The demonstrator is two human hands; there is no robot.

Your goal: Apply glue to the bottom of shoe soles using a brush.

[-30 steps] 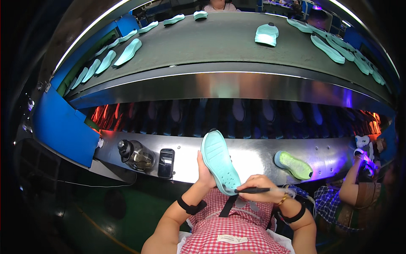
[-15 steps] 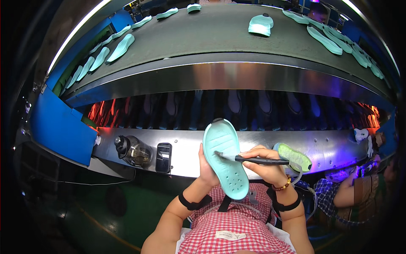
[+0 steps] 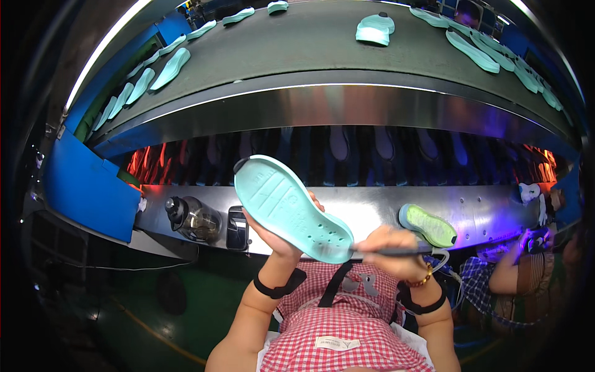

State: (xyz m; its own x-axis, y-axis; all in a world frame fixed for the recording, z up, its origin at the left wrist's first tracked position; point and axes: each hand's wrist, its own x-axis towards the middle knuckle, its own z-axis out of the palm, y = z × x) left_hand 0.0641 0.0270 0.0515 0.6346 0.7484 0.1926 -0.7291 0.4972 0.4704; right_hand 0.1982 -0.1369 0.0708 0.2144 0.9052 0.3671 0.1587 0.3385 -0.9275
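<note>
At left of centre sit a glass jar (image 3: 193, 218) and a dark phone (image 3: 238, 228) on the steel ledge (image 3: 372, 211). The left hand (image 3: 279, 239) grips a mint shoe sole (image 3: 291, 208), raised mid-frame. The right hand (image 3: 390, 251) clenches a dark brush (image 3: 396, 252) at its heel end; most of the sole looks untreated. A green sole (image 3: 429, 225) lies further right.

Across the top of the frame, a dark conveyor belt (image 3: 310, 43) carrying pale green shoe soles (image 3: 170, 67). Below it, a steel shelf (image 3: 483, 214). On the shelf at centre left, a clear jar (image 3: 193, 218) just beside a black phone (image 3: 238, 228); at right, a yellow-green sole (image 3: 427, 225). At far left, a blue panel (image 3: 83, 186).
</note>
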